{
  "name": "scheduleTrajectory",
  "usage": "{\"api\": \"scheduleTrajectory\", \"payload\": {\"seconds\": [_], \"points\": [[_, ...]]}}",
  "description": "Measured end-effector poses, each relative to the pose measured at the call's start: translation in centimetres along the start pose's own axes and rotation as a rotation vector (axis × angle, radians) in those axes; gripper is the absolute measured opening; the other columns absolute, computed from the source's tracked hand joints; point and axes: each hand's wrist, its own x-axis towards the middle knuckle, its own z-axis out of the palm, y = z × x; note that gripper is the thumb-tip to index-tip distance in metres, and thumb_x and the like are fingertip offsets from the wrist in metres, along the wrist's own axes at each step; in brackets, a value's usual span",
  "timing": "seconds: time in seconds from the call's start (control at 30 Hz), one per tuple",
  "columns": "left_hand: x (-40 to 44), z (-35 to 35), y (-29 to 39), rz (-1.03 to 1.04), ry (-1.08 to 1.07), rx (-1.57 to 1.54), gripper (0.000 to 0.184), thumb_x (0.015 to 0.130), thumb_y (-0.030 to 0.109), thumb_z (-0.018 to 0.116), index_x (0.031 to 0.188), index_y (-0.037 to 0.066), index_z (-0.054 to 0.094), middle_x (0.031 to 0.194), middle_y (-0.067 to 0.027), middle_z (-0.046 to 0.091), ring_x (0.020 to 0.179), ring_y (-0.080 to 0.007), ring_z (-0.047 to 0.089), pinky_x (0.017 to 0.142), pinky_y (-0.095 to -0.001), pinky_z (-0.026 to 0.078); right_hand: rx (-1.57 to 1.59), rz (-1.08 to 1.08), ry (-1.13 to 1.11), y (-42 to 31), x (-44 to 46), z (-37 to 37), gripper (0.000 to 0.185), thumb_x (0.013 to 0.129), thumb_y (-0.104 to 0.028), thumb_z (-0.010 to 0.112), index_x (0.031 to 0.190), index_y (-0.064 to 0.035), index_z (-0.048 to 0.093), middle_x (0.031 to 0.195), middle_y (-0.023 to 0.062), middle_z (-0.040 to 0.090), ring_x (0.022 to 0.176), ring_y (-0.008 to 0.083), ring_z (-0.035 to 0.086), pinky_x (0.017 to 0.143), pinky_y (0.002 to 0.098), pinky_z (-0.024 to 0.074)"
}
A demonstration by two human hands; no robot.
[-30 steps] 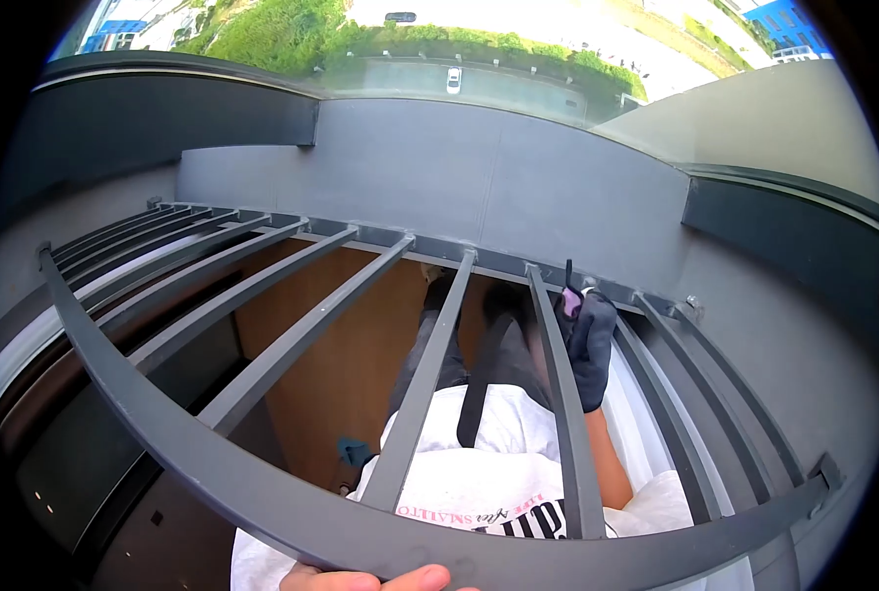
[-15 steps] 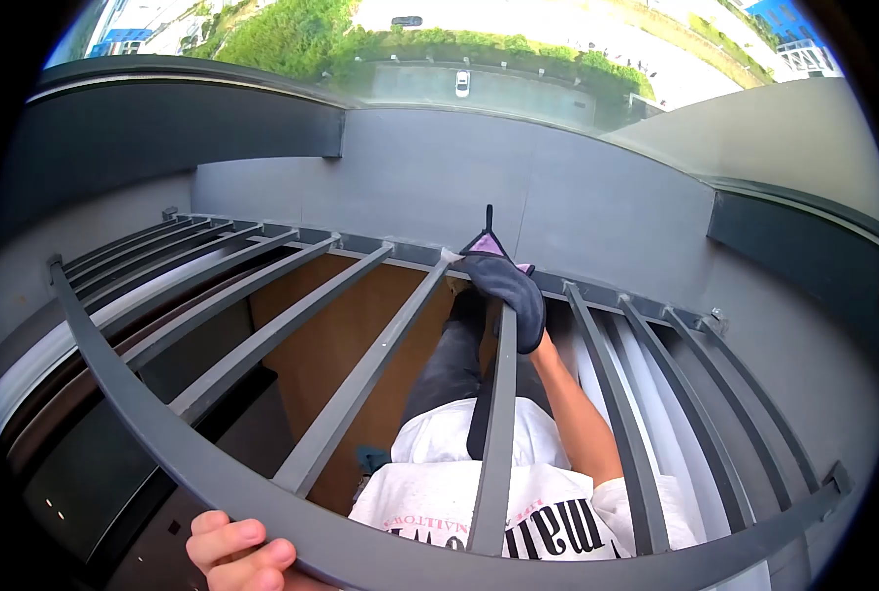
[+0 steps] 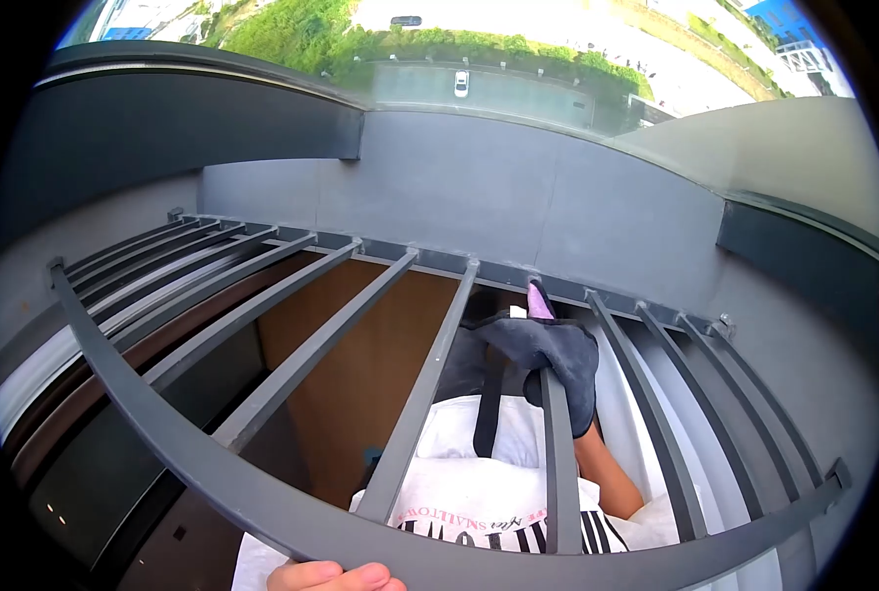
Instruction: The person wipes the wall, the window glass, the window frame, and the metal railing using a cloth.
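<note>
My left hand (image 3: 331, 577) lies at the bottom edge with its fingers curled over the curved grey top rail (image 3: 518, 569); the rest of it is out of frame. My right hand (image 3: 557, 357) is covered by a dark grey cloth mitt (image 3: 579, 379) with a pink-purple lining and a white tag. Through the mitt, the hand wraps round the upper part of one grey railing bar (image 3: 561, 463). My bare right forearm (image 3: 612, 473) reaches up from behind the bars.
Other slanted bars (image 3: 326, 340) run on both sides to a lower rail against a grey ledge (image 3: 439, 167). Past the ledge, far below, are a white car (image 3: 462, 84) and green trees (image 3: 287, 39). A white curtain (image 3: 646, 424) hangs behind the bars at right.
My right hand has drawn the mitt back from the bar's far end, down along the bar towards me. My left hand has slid right along the top rail. The view has shifted slightly.
</note>
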Motion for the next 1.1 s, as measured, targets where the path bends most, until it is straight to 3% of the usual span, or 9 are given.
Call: {"api": "scheduleTrajectory", "payload": {"seconds": [0.07,0.27,0.47,0.6,0.7,0.77,0.8,0.97,1.1], "points": [[0.1,0.1,-0.6,0.079,0.027,-0.046,0.028,0.093,0.024,0.042,0.085,0.008,0.064,0.073,-0.0033,0.065,0.068,-0.0190,0.065,0.073,-0.0340,0.047,-0.090,0.004,0.056,-1.8,-3.6,-0.5,0.046,0.069,-0.007,0.071,0.115,-0.0032,0.067,0.112,0.0119,0.067,0.102,0.0268,0.063,0.089,0.0361,0.0473],[-0.1,-0.7,-0.8,0.049,-0.031,-0.106,0.022,0.090,0.025,0.049,0.083,0.014,0.066,0.075,0.0003,0.070,0.073,-0.0154,0.070,0.075,-0.0320,0.049,0.017,0.204,-0.005,-5.4,-6.7,-2.1,0.046,0.068,-0.004,0.070,0.114,-0.0032,0.068,0.109,0.0121,0.067,0.100,0.0270,0.063,0.088,0.0355,0.0478],[-2.6,-3.6,-5.4,0.329,0.116,-0.559,0.022,0.091,0.026,0.050,0.078,0.017,0.065,0.067,0.0041,0.066,0.067,-0.0107,0.067,0.075,-0.0308,0.048,0.230,0.431,-0.133,-5.8,-5.2,-1.4,0.047,0.067,-0.001,0.069,0.114,-0.0031,0.068,0.107,0.0122,0.067,0.099,0.0273,0.064,0.086,0.0349,0.0483],[-3.7,-5.9,-8.0,0.112,0.255,-0.203,0.028,0.097,0.026,0.037,0.093,0.010,0.059,0.073,-0.0010,0.060,0.074,-0.0182,0.060,0.079,-0.0376,0.046,0.326,0.536,-0.203,-6.5,-4.3,0.3,0.047,0.067,0.000,0.069,0.113,-0.0031,0.068,0.106,0.0124,0.068,0.098,0.0275,0.065,0.085,0.0345,0.0486],[-3.8,-7.5,-9.9,0.095,0.163,-0.154,0.031,0.098,0.023,0.030,0.098,0.007,0.057,0.076,-0.0030,0.058,0.077,-0.0198,0.056,0.080,-0.0400,0.044,0.357,0.593,-0.212,-7.6,-3.6,2.6,0.047,0.066,0.001,0.069,0.113,-0.0031,0.068,0.105,0.0124,0.068,0.098,0.0275,0.065,0.085,0.0342,0.0487],[-3.4,-7.4,-10.3,0.076,0.125,-0.181,0.030,0.099,0.022,0.030,0.097,0.007,0.057,0.076,-0.0029,0.058,0.076,-0.0194,0.056,0.079,-0.0395,0.044,0.133,0.273,0.070,-9.4,-1.5,5.4,0.041,0.073,0.011,0.070,0.113,0.0022,0.065,0.106,0.0141,0.069,0.094,0.0218,0.066,0.085,0.0322,0.0521],[-3.2,-7.4,-10.4,0.053,0.082,-0.194,0.030,0.099,0.022,0.030,0.096,0.007,0.056,0.076,-0.0027,0.059,0.076,-0.0190,0.056,0.079,-0.0391,0.044,0.238,0.151,0.080,-12.7,2.9,5.0,0.031,0.076,0.001,0.073,0.105,0.0005,0.065,0.104,0.0151,0.069,0.094,0.0243,0.066,0.085,0.0347,0.0523],[-3.1,-6.3,-10.4,0.057,0.130,-0.082,0.030,0.099,0.024,0.033,0.086,0.011,0.056,0.073,0.0016,0.051,0.074,-0.0147,0.053,0.074,-0.0338,0.041,0.061,0.042,0.221,-11.2,3.8,8.4,0.025,0.076,-0.001,0.068,0.101,0.0000,0.067,0.096,0.0139,0.069,0.087,0.0264,0.067,0.079,0.0334,0.0520],[-3.4,-6.0,-10.6,0.099,0.158,0.000,0.027,0.098,0.023,0.034,0.082,0.014,0.054,0.074,0.0025,0.049,0.077,-0.0132,0.051,0.073,-0.0319,0.039,-0.120,-0.059,0.245,-3.1,5.7,11.9,0.017,0.077,-0.005,0.063,0.093,-0.0007,0.067,0.091,0.0129,0.069,0.084,0.0275,0.067,0.077,0.0327,0.0519]]}}
